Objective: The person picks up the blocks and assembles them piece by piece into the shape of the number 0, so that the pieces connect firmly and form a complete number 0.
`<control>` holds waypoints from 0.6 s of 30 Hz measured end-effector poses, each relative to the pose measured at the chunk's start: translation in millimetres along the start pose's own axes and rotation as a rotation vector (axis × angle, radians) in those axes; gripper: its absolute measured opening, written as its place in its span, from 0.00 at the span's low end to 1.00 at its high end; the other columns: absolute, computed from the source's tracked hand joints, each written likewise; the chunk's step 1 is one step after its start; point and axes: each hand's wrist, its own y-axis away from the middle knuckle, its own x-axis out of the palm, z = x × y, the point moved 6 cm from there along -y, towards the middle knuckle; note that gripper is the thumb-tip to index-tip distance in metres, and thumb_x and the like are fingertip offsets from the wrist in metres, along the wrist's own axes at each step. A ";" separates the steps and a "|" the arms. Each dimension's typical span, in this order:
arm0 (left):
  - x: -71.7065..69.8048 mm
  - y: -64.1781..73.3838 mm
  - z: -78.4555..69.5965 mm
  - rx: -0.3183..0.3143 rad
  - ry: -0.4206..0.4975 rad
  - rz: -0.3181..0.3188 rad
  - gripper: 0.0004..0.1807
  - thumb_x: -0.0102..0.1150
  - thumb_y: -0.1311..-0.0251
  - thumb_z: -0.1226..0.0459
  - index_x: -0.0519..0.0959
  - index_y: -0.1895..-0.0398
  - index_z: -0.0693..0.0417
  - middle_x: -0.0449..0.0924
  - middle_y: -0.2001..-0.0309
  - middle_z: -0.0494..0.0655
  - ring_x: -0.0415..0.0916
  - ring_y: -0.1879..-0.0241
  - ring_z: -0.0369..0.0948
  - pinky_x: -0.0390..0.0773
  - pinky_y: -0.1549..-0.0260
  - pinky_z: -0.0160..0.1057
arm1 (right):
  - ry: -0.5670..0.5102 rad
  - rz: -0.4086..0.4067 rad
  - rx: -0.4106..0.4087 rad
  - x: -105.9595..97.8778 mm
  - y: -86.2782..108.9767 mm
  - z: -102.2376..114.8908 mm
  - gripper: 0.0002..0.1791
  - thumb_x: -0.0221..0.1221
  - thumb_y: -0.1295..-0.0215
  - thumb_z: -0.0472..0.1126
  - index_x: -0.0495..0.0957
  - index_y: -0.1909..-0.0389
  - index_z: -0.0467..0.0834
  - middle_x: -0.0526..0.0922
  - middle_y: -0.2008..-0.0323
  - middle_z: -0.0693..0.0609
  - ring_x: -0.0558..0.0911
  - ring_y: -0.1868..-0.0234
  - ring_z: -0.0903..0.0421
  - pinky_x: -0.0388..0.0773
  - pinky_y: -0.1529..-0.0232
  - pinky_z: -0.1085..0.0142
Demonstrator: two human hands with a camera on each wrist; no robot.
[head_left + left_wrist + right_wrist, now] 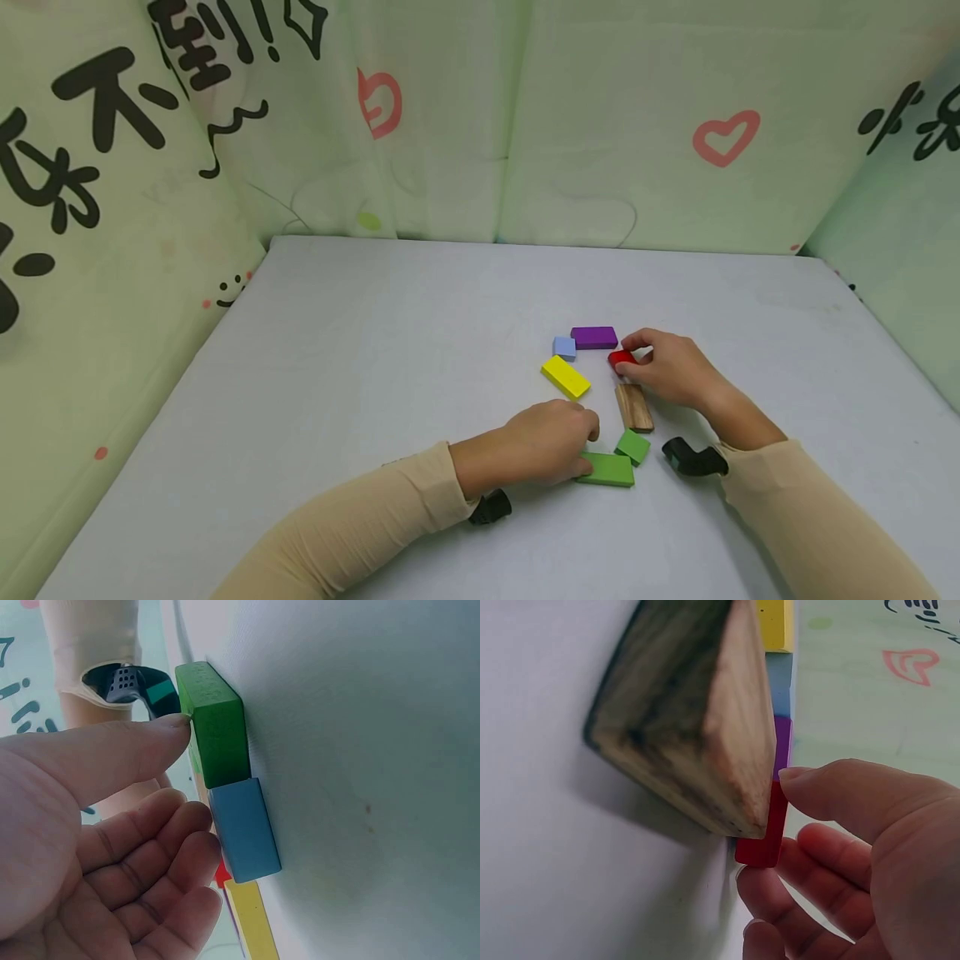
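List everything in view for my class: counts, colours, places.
Table: one, white, central
Cloth: count unclear, pale green, around table
Prints: several, mostly black, on cloth
Purple block: one, purple, farthest block
Light blue block: one, light blue, beside purple
Yellow block: one, yellow, beside light blue
Green blocks: two, green, nearest blocks
Blue block: one, blue, between yellow and green
Wooden block: one, brown, beyond green
Red block: one, red, beyond wooden
Wrist cameras: two, black, on wrists
Sleeves: two, beige, on forearms
Left hand: one, touching green
Right hand: one, holding red
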 end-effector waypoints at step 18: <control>0.8 -0.9 0.2 0.002 -0.004 0.004 0.18 0.70 0.39 0.53 0.81 0.49 0.47 0.81 0.57 0.35 0.75 0.60 0.32 0.75 0.58 0.27 | 0.004 0.036 -0.003 1.9 3.9 3.7 0.24 0.64 0.33 0.45 0.76 0.44 0.33 0.82 0.55 0.38 0.79 0.61 0.47 0.76 0.68 0.63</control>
